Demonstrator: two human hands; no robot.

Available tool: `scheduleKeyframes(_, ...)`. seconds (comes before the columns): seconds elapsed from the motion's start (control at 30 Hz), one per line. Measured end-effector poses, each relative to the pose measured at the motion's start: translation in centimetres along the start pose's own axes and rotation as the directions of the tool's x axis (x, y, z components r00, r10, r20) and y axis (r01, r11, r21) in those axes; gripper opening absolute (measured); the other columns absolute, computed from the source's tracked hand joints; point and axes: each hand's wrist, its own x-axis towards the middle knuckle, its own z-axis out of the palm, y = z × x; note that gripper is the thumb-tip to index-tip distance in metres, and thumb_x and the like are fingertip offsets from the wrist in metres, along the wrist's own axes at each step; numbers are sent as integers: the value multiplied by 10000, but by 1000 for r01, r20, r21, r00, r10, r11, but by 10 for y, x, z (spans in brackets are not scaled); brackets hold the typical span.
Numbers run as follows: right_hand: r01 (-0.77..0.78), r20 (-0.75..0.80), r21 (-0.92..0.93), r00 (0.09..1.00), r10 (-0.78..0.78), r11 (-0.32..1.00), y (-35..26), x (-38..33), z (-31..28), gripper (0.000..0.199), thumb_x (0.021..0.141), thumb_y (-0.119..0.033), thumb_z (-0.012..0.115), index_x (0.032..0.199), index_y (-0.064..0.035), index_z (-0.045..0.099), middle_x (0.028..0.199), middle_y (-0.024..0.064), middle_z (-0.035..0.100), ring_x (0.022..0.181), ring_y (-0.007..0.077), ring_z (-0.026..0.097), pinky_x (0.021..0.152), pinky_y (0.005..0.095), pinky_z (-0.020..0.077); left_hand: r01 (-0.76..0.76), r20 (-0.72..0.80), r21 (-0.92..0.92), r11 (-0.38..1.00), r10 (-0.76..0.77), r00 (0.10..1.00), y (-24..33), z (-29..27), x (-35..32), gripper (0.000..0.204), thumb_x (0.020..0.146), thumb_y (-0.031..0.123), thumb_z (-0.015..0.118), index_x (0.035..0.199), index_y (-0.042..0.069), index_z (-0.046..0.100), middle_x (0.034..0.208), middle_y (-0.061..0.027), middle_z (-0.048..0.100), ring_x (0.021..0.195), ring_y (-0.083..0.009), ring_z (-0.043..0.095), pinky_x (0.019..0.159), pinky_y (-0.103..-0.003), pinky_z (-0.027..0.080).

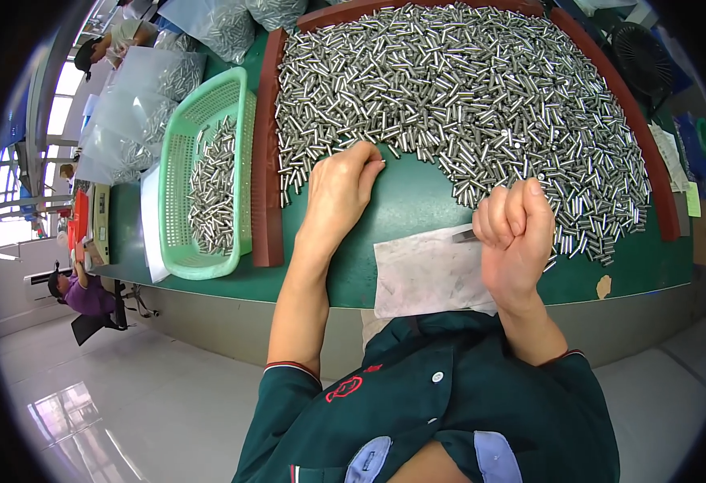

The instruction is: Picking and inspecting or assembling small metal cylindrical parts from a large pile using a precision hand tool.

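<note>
A wide layer of short shiny metal pins (450,80) is spread over the green table. My left hand (339,187) is at its near edge, fingers curled and thumb against them; whatever they pinch is hidden. Further right, my right hand (516,229) is raised in a closed grip over the pins' near edge. From its left side pokes a flat grey metal tip (464,237), the rest of it covered by the fingers. Below that tip lies a stained white cloth or paper sheet (421,278), reaching the table's front edge.
Red-brown rails (268,161) border the pins. Left of them stands a green plastic basket (173,241) holding more pins. Clear bags (132,113) of pins lie beyond it. A dark fan (641,58) is at the far right. Two people work at the left.
</note>
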Motion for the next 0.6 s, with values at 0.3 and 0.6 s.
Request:
scheduleKeyframes(0.3, -18, -7, 22, 1000, 18, 1000, -1, -1, -1, 387, 899, -214, 301, 530, -100, 280, 443, -3, 268, 398, 68, 180, 380, 226, 171, 492, 488, -867, 79, -60, 871, 10, -6, -1, 104, 849, 144, 500, 881, 46, 481, 759, -37, 508, 490, -30, 258, 431, -170, 222)
scheduleKeyframes(0.6, -6, -20, 59, 1000, 7, 998, 1, -2, -3, 393, 901, -225, 292, 531, -95, 277, 441, -3, 265, 394, 72, 181, 381, 229, 177, 545, 522, -758, 359, -166, 836, 19, -10, -8, 110, 809, 124, 556, 844, 20, 548, 727, -25, 568, 576, -27, 419, 493, -164, 311)
